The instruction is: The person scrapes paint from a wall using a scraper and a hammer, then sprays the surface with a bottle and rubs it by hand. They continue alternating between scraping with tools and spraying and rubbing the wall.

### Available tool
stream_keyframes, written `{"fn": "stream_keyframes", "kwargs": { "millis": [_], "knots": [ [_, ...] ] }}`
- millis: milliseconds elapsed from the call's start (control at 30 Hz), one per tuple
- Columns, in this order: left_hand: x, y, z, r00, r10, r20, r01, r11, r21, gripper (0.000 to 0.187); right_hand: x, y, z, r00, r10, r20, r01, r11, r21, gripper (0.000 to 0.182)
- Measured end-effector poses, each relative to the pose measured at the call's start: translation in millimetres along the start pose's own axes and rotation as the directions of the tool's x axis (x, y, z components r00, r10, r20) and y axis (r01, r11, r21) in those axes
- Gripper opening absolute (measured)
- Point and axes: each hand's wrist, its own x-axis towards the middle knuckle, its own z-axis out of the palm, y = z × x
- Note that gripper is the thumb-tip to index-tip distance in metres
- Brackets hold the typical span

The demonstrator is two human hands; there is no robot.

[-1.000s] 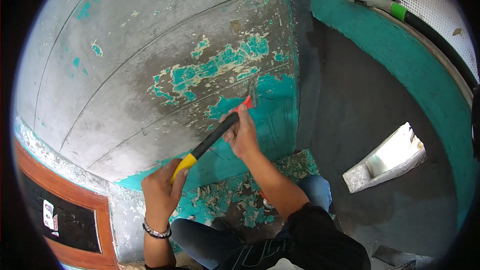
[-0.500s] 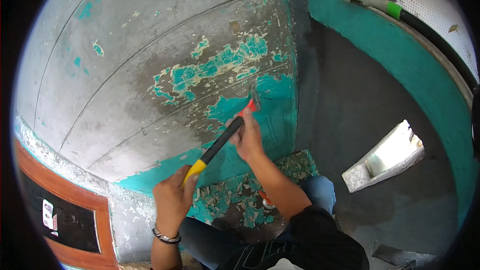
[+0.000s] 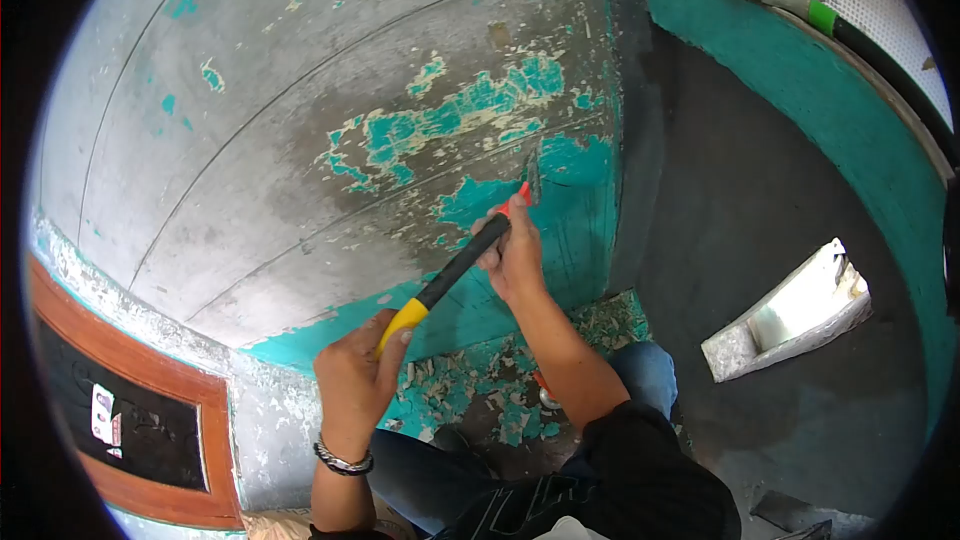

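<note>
A long-handled scraper (image 3: 458, 270) with a yellow end, black grip and red neck slants up across the middle. My left hand (image 3: 362, 370), with a bracelet at the wrist, is closed round its yellow end. Higher up, my right hand (image 3: 515, 252) grips the handle near the red neck. The blade, partly blurred, is at the wall beside a patch of teal paint (image 3: 575, 162). Grey, scraped surface (image 3: 330, 210) surrounds flaking teal patches (image 3: 440, 118).
Paint chips (image 3: 440, 395) lie on a ledge below the wall. A pale angular object (image 3: 795, 310) lies on the dark surface at right. An orange-brown wooden frame (image 3: 215, 440) is at lower left. A black tube (image 3: 890, 65) runs along the upper right.
The whole view has shifted, so the wall and surroundings appear slightly farther right. Both hands keep hold of the scraper, whose angle is nearly the same.
</note>
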Motion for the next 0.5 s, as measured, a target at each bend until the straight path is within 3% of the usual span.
{"fn": "stream_keyframes", "kwargs": {
  "millis": [267, 500],
  "knots": [
    [19, -4, -14, 0.999, 0.034, -0.015, -0.034, 0.999, 0.001, 0.021, 5, -2, 4, 1.000, 0.030, 0.001, -0.029, 0.999, -0.033, 0.042],
    [23, -1, -25, 0.994, 0.088, 0.061, -0.093, 0.992, 0.082, 0.021, 4, 7, 10, 1.000, 0.021, 0.005, -0.021, 0.994, 0.107, 0.042]
  ]
}}
